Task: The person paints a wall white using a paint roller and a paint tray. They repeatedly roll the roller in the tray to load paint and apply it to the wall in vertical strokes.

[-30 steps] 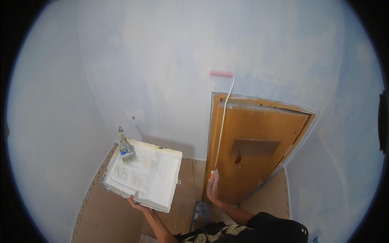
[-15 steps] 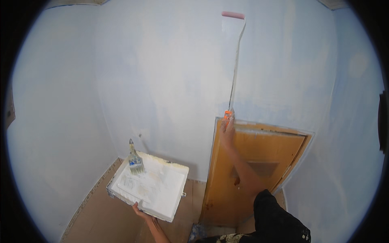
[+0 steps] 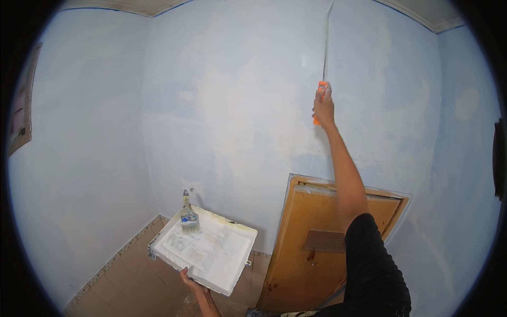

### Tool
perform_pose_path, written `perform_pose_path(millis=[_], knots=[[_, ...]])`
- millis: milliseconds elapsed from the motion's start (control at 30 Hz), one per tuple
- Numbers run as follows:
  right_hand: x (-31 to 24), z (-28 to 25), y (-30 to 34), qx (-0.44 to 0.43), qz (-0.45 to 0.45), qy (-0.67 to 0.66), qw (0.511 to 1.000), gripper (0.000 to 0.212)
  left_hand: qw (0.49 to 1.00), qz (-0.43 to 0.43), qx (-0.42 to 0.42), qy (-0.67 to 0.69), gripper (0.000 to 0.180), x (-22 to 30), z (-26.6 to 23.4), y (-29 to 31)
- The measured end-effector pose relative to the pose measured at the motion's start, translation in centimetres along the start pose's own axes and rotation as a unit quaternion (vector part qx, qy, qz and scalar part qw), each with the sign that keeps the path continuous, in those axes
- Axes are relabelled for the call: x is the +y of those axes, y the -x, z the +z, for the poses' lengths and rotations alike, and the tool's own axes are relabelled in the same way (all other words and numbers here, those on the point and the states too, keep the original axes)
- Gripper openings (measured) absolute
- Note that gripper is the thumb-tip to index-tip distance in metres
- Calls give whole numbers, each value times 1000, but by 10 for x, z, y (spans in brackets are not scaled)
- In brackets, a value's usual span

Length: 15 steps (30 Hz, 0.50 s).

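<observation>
My right hand [image 3: 324, 105] is raised high, wrapped round the orange handle of a paint roller [image 3: 325, 58]. The roller's long thin rod runs up along the patchy pale-blue wall [image 3: 237, 116]; its head lies beyond the top of the picture. Lower left, my left hand [image 3: 193, 282] grips the near edge of a white paint tray [image 3: 232, 261], thumb over the rim and the other fingers mostly hidden beneath. The tray is held tilted and smeared with white paint. A paintbrush [image 3: 189, 216] with a blue-stained, paint-crusted head rests in it, handle pointing up past the far rim.
A wooden door [image 3: 296, 253] with a pale frame stands below my right arm. Brown tiles [image 3: 132, 274] line the lower walls under a patterned border. At far left hangs a framed panel [image 3: 24, 111]. White ceiling trim [image 3: 417, 16] crosses the upper corners.
My right hand has moved up with the roller, whose pink head has left the top of the picture. The view has tilted upward, showing more ceiling. The tray stays in my left hand.
</observation>
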State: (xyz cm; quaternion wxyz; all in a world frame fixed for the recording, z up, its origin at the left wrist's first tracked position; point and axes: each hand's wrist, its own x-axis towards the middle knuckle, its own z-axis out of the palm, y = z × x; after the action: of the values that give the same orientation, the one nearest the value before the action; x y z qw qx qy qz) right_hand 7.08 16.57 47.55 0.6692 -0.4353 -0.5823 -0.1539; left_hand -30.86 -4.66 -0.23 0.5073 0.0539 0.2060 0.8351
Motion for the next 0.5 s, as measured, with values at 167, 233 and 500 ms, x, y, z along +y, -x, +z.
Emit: perform_pose_path(millis=[167,233,500], knots=[[-61,-27,-29,-17,45,-20,999,48,1000,19,-10,-4,74,10,-5,4],[-60,-30,-33,-15,63,-36,997,46,1000,18,-13,0,74,7,-7,3],[41,-26,60,18,2,-10,1000,46,1000,18,-26,0,74,-18,-18,-12]])
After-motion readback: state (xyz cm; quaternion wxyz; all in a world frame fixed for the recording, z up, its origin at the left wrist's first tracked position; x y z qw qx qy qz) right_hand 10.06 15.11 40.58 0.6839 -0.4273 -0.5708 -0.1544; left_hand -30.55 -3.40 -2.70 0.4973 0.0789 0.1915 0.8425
